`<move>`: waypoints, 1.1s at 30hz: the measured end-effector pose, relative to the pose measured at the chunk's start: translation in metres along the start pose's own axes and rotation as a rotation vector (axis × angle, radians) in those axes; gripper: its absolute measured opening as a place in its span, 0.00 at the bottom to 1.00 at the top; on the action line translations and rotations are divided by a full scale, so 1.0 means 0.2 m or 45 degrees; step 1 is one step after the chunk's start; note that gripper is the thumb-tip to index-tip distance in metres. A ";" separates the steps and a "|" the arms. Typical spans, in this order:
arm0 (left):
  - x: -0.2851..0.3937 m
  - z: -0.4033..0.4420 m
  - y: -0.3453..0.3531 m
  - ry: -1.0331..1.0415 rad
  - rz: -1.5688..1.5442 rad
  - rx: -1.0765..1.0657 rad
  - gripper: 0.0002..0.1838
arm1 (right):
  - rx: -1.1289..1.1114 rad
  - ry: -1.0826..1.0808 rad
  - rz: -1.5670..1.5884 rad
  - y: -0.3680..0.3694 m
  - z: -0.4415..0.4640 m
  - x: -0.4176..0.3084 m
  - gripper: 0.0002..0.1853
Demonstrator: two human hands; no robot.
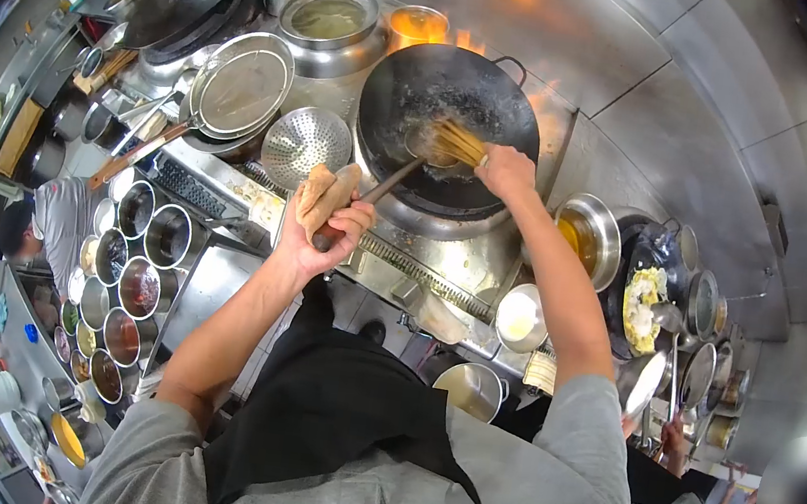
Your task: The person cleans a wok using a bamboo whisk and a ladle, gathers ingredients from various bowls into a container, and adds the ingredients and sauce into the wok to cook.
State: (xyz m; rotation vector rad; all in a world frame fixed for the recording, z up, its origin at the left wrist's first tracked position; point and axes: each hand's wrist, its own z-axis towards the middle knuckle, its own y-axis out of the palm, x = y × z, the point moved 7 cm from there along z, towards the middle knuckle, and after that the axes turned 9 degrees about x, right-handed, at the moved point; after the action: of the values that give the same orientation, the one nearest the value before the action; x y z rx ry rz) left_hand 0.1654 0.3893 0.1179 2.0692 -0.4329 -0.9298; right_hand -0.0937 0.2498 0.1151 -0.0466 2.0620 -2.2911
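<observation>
Our right grip (508, 174) is wrapped round the bamboo brush (459, 145), business end inside the wok (393, 90), flames (464, 41) behind; our left grip (327, 233) clasps a folded cloth (327, 200) and the ladle (394, 181), which reaches in too!

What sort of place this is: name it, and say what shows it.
Likely a restaurant kitchen: a large wok sits on the stove with flames beyond its rim, and many metal pots cluster at the picture's left.
</observation>
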 end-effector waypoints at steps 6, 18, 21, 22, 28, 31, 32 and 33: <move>0.01 0.02 -0.03 -0.047 -0.016 0.010 0.25 | -0.080 -0.056 0.154 0.14 -0.06 0.01 0.23; 0.01 0.00 -0.08 -0.043 0.350 0.115 0.20 | 0.221 0.118 0.004 0.01 -0.21 0.03 0.20; -0.01 0.02 -0.09 -0.044 0.365 0.136 0.22 | 0.260 -0.001 0.094 0.02 -0.26 0.00 0.21; -0.01 0.02 -0.09 -0.037 0.416 0.111 0.23 | 0.101 -0.027 0.107 0.05 -0.25 0.02 0.20; -0.05 0.03 -0.06 -0.058 0.282 0.107 0.19 | 0.250 0.130 0.130 0.03 -0.27 0.01 0.19; -0.07 0.03 -0.04 -0.009 0.357 0.120 0.18 | -0.032 -0.053 0.192 0.10 -0.25 -0.03 0.18; -0.08 0.02 -0.04 -0.035 0.311 0.108 0.18 | -0.058 -0.058 0.096 0.08 -0.24 -0.02 0.18; -0.10 0.02 -0.03 -0.060 0.263 0.094 0.18 | 0.001 0.036 0.025 0.08 -0.19 0.01 0.18</move>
State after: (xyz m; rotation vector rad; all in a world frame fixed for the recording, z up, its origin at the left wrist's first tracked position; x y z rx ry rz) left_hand 0.1489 0.4017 0.1209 2.0257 -0.7013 -0.8510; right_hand -0.0970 0.2860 0.0951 0.0068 2.0654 -2.2942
